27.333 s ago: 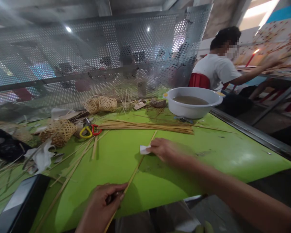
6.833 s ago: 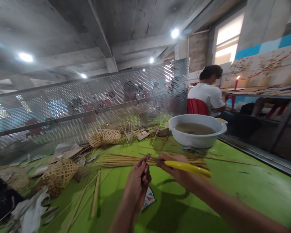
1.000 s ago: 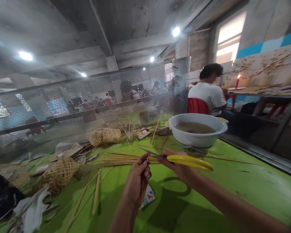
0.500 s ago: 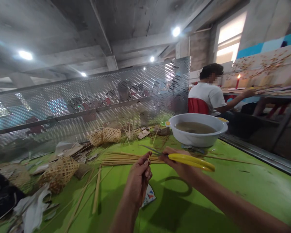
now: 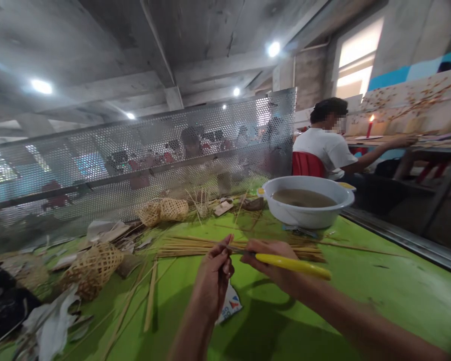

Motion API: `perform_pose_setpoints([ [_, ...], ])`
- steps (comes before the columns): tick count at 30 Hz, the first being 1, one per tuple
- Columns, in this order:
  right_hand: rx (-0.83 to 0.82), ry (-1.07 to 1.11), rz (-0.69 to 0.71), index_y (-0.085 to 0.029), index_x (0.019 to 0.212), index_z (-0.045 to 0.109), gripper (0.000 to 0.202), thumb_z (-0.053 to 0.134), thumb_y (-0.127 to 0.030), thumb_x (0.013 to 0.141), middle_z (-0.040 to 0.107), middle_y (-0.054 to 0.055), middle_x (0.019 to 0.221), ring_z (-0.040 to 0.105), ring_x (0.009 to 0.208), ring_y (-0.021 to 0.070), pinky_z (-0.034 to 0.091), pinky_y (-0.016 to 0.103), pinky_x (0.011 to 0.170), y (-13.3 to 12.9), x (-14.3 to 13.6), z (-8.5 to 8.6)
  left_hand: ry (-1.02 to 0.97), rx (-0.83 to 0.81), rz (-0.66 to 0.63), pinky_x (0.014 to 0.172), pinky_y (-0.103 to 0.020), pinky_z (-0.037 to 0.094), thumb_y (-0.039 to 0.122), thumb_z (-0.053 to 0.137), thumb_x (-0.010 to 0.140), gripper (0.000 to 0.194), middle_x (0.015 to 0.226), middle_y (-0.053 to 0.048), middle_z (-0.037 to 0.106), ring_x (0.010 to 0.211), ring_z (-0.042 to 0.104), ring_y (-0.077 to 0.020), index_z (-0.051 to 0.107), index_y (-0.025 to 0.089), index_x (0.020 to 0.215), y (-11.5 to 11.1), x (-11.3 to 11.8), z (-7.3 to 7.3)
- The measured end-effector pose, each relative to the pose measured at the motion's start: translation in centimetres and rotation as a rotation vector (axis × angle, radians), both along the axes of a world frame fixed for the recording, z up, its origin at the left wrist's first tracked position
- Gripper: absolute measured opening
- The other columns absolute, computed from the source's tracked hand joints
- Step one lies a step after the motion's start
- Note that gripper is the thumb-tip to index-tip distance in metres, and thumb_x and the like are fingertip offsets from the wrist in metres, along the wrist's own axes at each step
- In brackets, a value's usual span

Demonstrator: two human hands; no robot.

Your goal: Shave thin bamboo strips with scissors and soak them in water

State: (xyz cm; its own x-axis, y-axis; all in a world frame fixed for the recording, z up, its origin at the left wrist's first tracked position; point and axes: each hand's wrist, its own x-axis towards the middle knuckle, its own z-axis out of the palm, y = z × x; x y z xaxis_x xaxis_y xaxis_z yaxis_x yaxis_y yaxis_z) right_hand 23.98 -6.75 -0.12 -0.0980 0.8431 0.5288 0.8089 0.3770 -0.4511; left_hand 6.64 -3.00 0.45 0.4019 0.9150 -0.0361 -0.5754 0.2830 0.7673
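My right hand (image 5: 272, 255) is closed on a pair of yellow-handled scissors (image 5: 295, 264), seen nearly edge-on. Their blades point left and meet the fingertips of my left hand (image 5: 218, 263). Those left fingers are pinched together; whatever they hold is too small to make out. Behind both hands lies a bundle of thin bamboo strips (image 5: 184, 246) on the green table (image 5: 376, 291). Under my left wrist rests a torn printed packet (image 5: 231, 305).
A white basin (image 5: 304, 215) of murky water stands at the back right. Woven bamboo baskets (image 5: 93, 265), loose strips (image 5: 150, 296) and white scraps (image 5: 54, 321) lie left. A perforated metal screen (image 5: 146, 165) borders the table. Beyond, a person in white (image 5: 321, 148) sits near a lit candle (image 5: 370, 128).
The scissors have tipped, so their handles look narrower and the blades have come down to my left fingertips. My left hand has barely moved. The seated person's arm reaches farther right.
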Motion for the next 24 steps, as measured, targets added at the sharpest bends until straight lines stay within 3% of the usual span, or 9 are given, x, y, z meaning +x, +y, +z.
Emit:
perform_pose_setpoints([
  [8, 0.008, 0.127, -0.156, -0.023, 0.076, 0.054, 0.032, 0.046, -0.048, 0.094, 0.060, -0.003, 0.064, 0.053, 0.057, 0.0152, 0.035, 0.025, 0.055, 0.4, 1.5, 1.2, 0.010, 0.006, -0.105, 0.040, -0.012, 0.023, 0.014, 0.070, 0.070, 0.043, 0.069, 0.003, 0.052, 0.043, 0.028, 0.0015, 0.068, 0.010, 0.112, -0.6, -0.1, 0.3],
  [13, -0.009, 0.099, -0.117, -0.022, 0.075, 0.053, 0.030, 0.049, -0.046, 0.093, 0.059, -0.002, 0.066, 0.053, 0.059, 0.0154, 0.033, 0.026, 0.056, 0.2, 0.9, 0.9, 0.026, 0.034, -0.088, 0.036, -0.013, 0.016, 0.021, 0.075, 0.072, 0.043, 0.065, 0.006, 0.050, 0.037, 0.020, 0.0033, 0.066, 0.012, 0.113, -0.1, 0.0, -0.2],
  [17, -0.011, 0.030, -0.042, -0.022, 0.075, 0.055, 0.029, 0.050, -0.045, 0.093, 0.059, -0.002, 0.066, 0.053, 0.059, 0.0152, 0.031, 0.025, 0.055, 0.1, 0.6, 0.6, 0.032, 0.005, -0.031, 0.035, -0.013, 0.017, 0.023, 0.080, 0.066, 0.042, 0.063, 0.007, 0.051, 0.034, 0.023, 0.0033, 0.067, 0.014, 0.105, 0.2, 0.0, -0.5],
  [24, -0.007, 0.077, -0.175, -0.022, 0.077, 0.054, 0.030, 0.046, -0.045, 0.095, 0.063, -0.001, 0.070, 0.054, 0.060, 0.0153, 0.032, 0.026, 0.056, -0.1, 1.2, 1.2, 0.031, 0.056, -0.064, 0.035, -0.013, 0.016, 0.024, 0.078, 0.071, 0.049, 0.061, 0.009, 0.045, 0.035, 0.019, 0.0039, 0.065, 0.012, 0.116, 0.0, -0.1, -0.1],
])
